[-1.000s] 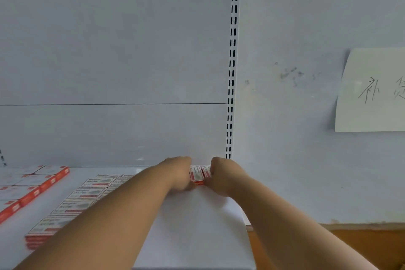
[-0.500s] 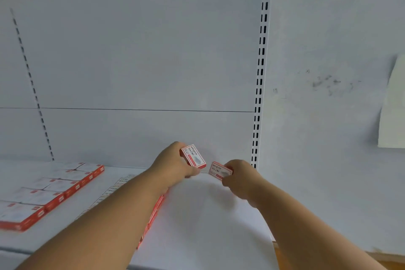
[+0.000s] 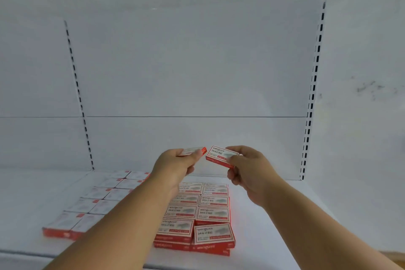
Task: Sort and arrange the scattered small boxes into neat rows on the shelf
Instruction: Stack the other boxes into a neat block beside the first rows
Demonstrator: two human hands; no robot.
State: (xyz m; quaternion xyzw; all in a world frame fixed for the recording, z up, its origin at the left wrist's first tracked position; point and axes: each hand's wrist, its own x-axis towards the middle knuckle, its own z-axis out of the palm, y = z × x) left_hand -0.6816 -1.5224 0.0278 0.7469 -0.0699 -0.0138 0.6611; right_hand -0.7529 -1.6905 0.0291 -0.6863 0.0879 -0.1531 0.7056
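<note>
While hands grip two boxes — left hand (image 3: 175, 165) one box (image 3: 192, 151) | right hand (image 3: 249, 169) one box (image 3: 221, 156)

The shelf (image 3: 274, 215) lies bare to the right of the stacked boxes (image 3: 197, 217) — open room up to the slotted post (image 3: 311, 103). A bare strip separates them from the left block of boxes (image 3: 96, 201) — forearms cross it.

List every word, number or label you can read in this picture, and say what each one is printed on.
"wanguxs", uncertain spelling: top of the box in the right hand.
"24/6": second line on that box, and on the front box of the right-hand block.
Smaller print and red strips: too blurred.
Box in the left hand and the left-hand block: unreadable.
</note>
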